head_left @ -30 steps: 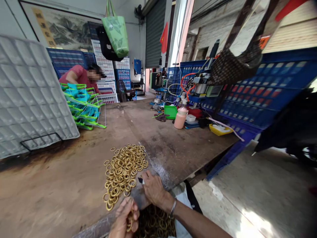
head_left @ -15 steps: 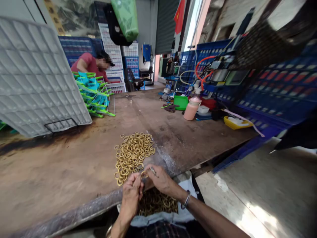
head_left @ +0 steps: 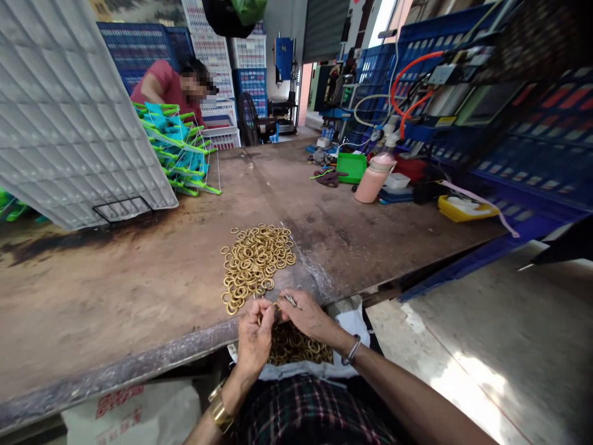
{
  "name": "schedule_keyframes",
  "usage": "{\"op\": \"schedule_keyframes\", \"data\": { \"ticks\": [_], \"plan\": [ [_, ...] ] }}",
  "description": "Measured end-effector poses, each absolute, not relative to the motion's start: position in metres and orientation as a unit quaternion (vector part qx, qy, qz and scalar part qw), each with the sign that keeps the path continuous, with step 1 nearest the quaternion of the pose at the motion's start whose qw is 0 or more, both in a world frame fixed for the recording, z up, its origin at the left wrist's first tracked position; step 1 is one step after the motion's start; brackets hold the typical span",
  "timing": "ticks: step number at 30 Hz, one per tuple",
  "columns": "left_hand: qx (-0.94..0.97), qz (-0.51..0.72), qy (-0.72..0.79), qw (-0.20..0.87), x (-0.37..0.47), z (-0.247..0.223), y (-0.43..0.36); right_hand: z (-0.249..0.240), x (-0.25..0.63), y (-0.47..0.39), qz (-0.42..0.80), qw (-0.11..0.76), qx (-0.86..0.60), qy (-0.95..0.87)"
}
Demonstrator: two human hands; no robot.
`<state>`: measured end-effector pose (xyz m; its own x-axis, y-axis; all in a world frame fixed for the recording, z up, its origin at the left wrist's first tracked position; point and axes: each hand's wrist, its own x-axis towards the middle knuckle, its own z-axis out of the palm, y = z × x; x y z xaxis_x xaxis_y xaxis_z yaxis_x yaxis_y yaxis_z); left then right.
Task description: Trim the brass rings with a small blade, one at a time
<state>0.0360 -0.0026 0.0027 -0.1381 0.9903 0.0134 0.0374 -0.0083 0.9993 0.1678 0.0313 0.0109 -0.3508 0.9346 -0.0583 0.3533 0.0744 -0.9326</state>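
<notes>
Over the table's front edge, my left hand [head_left: 254,334] pinches a brass ring [head_left: 277,306] between thumb and fingers. Close against it, my right hand [head_left: 308,316] is closed round a small slim metal tool [head_left: 290,300], whose exact kind I cannot make out; its fingertips are at the ring. Just beyond the hands lies a loose pile of brass rings [head_left: 257,256] on the table. Below them, more brass rings [head_left: 301,347] fill a container lined with a white sack [head_left: 354,322], partly hidden by my hands and wrists.
The brown table [head_left: 139,278] carries a tall grey-white ribbed panel [head_left: 88,111] and green hangers [head_left: 185,154] at left. At right stand a pink bottle [head_left: 374,179], a green tray [head_left: 351,168] and a yellow tray [head_left: 466,209]. Across the table a person [head_left: 160,83] bends over crates.
The view has tilted down, so the table and pile appear higher and more of my lap shows. Both hands stay together at the ring, the left one slightly turned.
</notes>
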Motion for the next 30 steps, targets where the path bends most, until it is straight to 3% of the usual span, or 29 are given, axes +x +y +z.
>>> {"op": "schedule_keyframes", "data": {
  "ticks": [11,19,30],
  "plan": [
    [0.355,0.437,0.46,0.687,0.0322,0.0008,-0.0027,0.0109,0.1665,0.0307,0.457,0.314,-0.49,-0.673],
    [0.333,0.464,0.448,0.688,0.0357,0.0012,-0.0037,0.0095,0.1649,0.033,0.499,0.325,-0.481,-0.643],
    [0.376,0.476,0.446,0.658,0.0311,-0.0034,-0.0043,0.0022,0.167,0.024,0.229,0.164,-0.496,-0.821]
  ]
}}
